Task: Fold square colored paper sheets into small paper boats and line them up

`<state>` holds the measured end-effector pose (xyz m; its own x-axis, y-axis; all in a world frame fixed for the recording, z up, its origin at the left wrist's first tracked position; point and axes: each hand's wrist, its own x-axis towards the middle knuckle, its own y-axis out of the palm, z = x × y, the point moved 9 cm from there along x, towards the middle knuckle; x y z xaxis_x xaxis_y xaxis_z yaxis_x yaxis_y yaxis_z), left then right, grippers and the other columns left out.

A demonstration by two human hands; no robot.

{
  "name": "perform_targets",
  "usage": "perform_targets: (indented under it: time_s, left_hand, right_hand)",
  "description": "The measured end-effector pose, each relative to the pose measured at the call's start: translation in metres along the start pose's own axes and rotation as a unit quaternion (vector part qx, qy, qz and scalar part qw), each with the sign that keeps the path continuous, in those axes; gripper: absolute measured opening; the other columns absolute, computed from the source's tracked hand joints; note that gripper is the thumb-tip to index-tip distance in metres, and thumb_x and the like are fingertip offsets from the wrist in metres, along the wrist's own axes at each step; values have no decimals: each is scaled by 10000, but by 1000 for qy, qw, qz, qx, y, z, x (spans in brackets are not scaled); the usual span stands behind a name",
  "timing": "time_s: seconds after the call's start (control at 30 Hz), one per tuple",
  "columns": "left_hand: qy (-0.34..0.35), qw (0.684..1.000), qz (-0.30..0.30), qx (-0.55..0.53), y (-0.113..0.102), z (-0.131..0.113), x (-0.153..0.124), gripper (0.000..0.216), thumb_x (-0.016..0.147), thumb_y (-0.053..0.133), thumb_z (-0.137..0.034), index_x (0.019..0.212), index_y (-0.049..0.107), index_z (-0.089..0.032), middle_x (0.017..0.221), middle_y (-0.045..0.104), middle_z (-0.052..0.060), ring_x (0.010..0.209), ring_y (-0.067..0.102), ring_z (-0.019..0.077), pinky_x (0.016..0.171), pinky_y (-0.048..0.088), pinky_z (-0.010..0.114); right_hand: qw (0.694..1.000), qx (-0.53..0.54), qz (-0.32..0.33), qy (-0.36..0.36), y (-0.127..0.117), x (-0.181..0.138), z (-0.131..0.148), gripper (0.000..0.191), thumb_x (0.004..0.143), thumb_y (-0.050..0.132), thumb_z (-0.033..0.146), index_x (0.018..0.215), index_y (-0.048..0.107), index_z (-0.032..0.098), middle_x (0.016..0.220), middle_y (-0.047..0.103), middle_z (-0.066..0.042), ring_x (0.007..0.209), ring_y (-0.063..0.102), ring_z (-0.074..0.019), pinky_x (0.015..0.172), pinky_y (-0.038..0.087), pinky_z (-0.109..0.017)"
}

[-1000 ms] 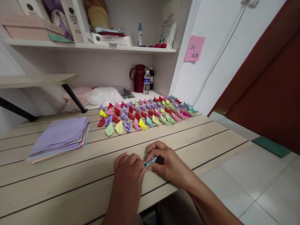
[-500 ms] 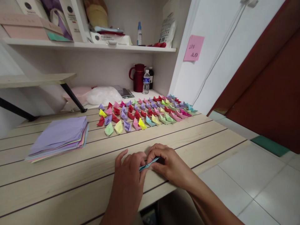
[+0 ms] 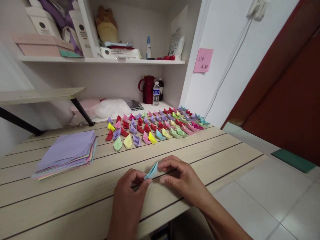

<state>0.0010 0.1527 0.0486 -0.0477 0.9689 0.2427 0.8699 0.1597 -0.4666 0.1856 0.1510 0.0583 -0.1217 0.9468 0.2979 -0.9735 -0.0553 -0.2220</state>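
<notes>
A small light-blue folded paper boat [image 3: 152,171] is pinched at its left end between the thumb and fingers of my left hand [image 3: 130,186]. My right hand [image 3: 178,175] is just to the right of it, thumb and fingers apart, with its fingertips close to the boat's upper end; whether they touch it I cannot tell. Beyond my hands, several rows of coloured paper boats [image 3: 136,140] stand on the table. Off to the left lies a stack of square coloured paper [image 3: 67,148], purple on top.
The slatted wooden table [image 3: 100,190] ends at right above a tiled floor [image 3: 252,200]. A small raised stand [image 3: 42,95] is at the back left. Behind the boats are a plastic bag [image 3: 113,108], a red jug [image 3: 148,90] and a water bottle [image 3: 156,94], under a shelf [image 3: 105,60].
My right hand has let go of the blue paper and its fingers have parted. The left hand has turned and now tilts the boat upward. The view has shifted slightly upward.
</notes>
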Motion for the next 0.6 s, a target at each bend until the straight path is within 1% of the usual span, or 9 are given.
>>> perform_targets:
  time_s: [0.1, 0.17, 0.2, 0.23, 0.3, 0.33, 0.4, 0.5, 0.6]
  left_hand:
    - [-27, 999, 20, -26, 5, 10, -2, 189, 739, 654, -415, 682, 645, -235, 610, 643, -38, 582, 583, 153, 555, 412, 256]
    - [-32, 998, 40, -41, 10, 11, -2, 192, 736, 652, -419, 691, 655, -233, 631, 660, -33, 605, 603, 154, 560, 425, 247]
    - [-31, 997, 50, -46, 13, 9, -1, 180, 730, 649, -407, 692, 659, -232, 643, 669, -30, 618, 612, 157, 573, 435, 250]
    - [-26, 997, 58, -48, 15, 7, -1, 159, 719, 648, -387, 687, 661, -232, 647, 671, -27, 626, 615, 161, 589, 442, 256]
    - [-12, 997, 68, -47, 18, 1, 1, 106, 683, 651, -337, 655, 662, -235, 638, 659, -24, 630, 604, 168, 626, 447, 278]
    - [-4, 997, 69, -43, 18, -3, 1, 79, 663, 653, -313, 638, 661, -238, 634, 650, -23, 638, 596, 173, 654, 446, 292]
    - [8, 997, 65, -32, 17, -9, 1, 37, 636, 660, -274, 612, 659, -245, 640, 641, -22, 680, 588, 186, 732, 436, 324]
    - [15, 998, 63, -22, 16, -15, 1, 28, 628, 663, -243, 605, 667, -257, 652, 651, -22, 732, 589, 201, 823, 412, 363]
    - [9, 998, 56, -28, 16, -12, 0, 27, 642, 665, -280, 624, 669, -260, 665, 664, -21, 721, 590, 199, 807, 418, 359]
  right_hand:
    - [1000, 20, -8, 20, -1, 0, -4, 296, 752, 812, 229, 1036, 728, 234, 1032, 674, -42, 921, 626, -201, 835, 497, -317]
    - [999, 28, -4, 24, 0, 0, -4, 376, 723, 837, 241, 1081, 721, 241, 1045, 664, -39, 915, 623, -198, 830, 496, -313]
    - [999, 31, 2, 22, 2, 0, -3, 372, 714, 846, 250, 1066, 726, 239, 1035, 663, -37, 903, 623, -196, 821, 495, -309]
    - [999, 32, 10, 21, 4, 0, -2, 319, 719, 845, 262, 1017, 736, 231, 1002, 668, -34, 882, 623, -192, 805, 492, -305]
    - [999, 26, 26, 16, 6, 0, 0, 149, 764, 815, 287, 869, 743, 209, 892, 681, -30, 831, 622, -188, 767, 477, -298]
    - [999, 20, 33, 14, 7, -1, 1, 112, 792, 792, 295, 806, 734, 200, 836, 681, -29, 807, 620, -187, 753, 467, -298]
    - [999, 13, 40, 9, 7, -2, 3, 132, 828, 760, 298, 759, 718, 193, 777, 678, -27, 778, 614, -185, 742, 451, -299]
    - [999, 22, 44, 2, 6, -3, 6, 128, 829, 755, 290, 764, 712, 190, 785, 678, -27, 779, 609, -183, 745, 443, -298]
    - [998, 42, 43, 23, 5, -3, 1, 145, 824, 753, 301, 754, 699, 186, 773, 668, -18, 766, 592, -176, 735, 433, -291]
